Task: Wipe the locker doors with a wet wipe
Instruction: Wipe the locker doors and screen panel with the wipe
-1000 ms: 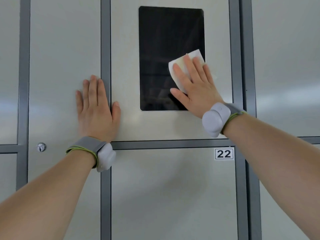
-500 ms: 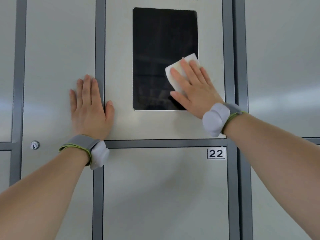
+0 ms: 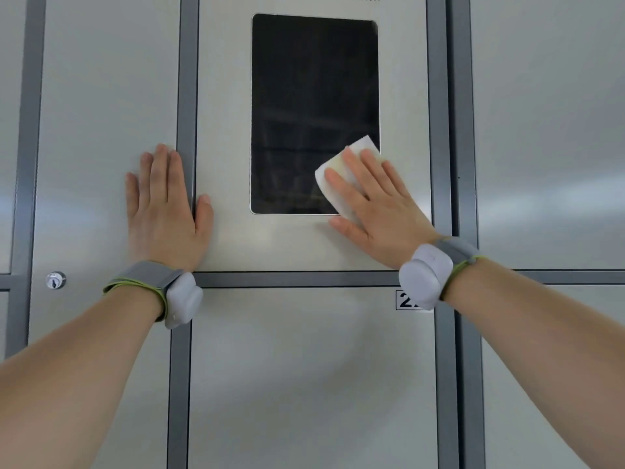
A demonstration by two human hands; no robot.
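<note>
Wet wipe (image 3: 333, 179) pressed flat under right hand (image 3: 378, 211).

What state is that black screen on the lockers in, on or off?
Off, apparently: the screen is black all over, with only faint reflections. The right hand presses the wet wipe on its lower right corner.
</note>
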